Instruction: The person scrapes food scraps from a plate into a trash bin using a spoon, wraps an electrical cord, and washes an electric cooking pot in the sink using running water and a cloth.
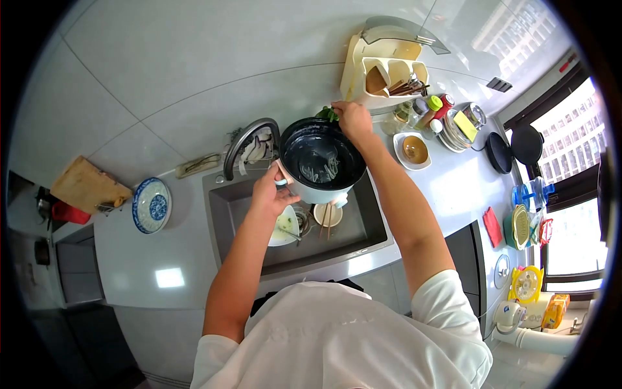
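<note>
A pot (324, 155) with a dark interior and pale blue outside is held over the sink (259, 262). Its inside looks wet, with light streaks at the bottom. My left hand (271, 191) is closed round the pale handle at the pot's left side. Beyond the far rim, my right hand (353, 120) pinches a dark green, leafy-looking thing (329, 114), partly hidden by the pot and fingers. The grey faucet (249, 139) curves down just left of the pot. Below the pot in the sink are a white bowl (285, 228) with green bits and a smaller bowl with chopsticks (329, 223).
A blue-patterned plate (151, 205) stands left of the sink, near a cutting board (89, 188). To the right are a brown bowl (414, 149) on a white dish, stacked plates (453, 133) and seasoning bottles (429, 113). A cream utensil holder (385, 78) stands behind my right hand.
</note>
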Action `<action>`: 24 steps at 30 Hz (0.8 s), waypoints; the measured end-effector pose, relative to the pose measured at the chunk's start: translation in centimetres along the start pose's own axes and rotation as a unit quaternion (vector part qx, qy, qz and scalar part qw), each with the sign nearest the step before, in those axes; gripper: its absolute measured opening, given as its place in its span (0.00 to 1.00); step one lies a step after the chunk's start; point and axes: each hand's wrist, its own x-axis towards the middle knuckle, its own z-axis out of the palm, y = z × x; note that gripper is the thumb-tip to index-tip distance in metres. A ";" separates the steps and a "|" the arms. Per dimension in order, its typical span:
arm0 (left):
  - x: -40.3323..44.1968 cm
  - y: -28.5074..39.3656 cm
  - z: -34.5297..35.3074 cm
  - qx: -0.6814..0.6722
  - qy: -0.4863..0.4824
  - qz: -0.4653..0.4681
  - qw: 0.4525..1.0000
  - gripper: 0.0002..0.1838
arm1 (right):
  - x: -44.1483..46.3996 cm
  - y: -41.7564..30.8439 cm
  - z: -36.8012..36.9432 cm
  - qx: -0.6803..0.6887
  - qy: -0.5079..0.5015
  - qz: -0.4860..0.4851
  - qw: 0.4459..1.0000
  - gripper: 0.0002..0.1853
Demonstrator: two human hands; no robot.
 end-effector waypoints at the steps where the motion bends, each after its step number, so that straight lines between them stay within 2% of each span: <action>1: 0.0 0.0 0.0 0.000 0.005 -0.002 1.000 0.21 | -0.1 0.0 0.2 0.000 0.005 0.004 1.000 0.13; 12: 0.9 -0.2 0.1 0.013 0.022 -0.004 1.000 0.16 | 0.3 0.7 1.3 0.017 0.003 0.033 0.999 0.14; 17: 0.3 -0.4 -0.5 0.016 -0.008 -0.002 1.000 0.14 | 0.5 0.4 0.7 0.001 0.010 0.021 1.000 0.16; 20: -1.5 -0.6 -0.9 0.023 -0.003 -0.001 1.000 0.14 | -0.5 -1.1 -0.5 -0.029 -0.030 0.070 0.997 0.19; 24: -3.1 -0.9 -3.3 0.008 0.004 -0.005 1.000 0.14 | -1.3 -1.2 0.0 0.007 0.042 0.015 0.999 0.17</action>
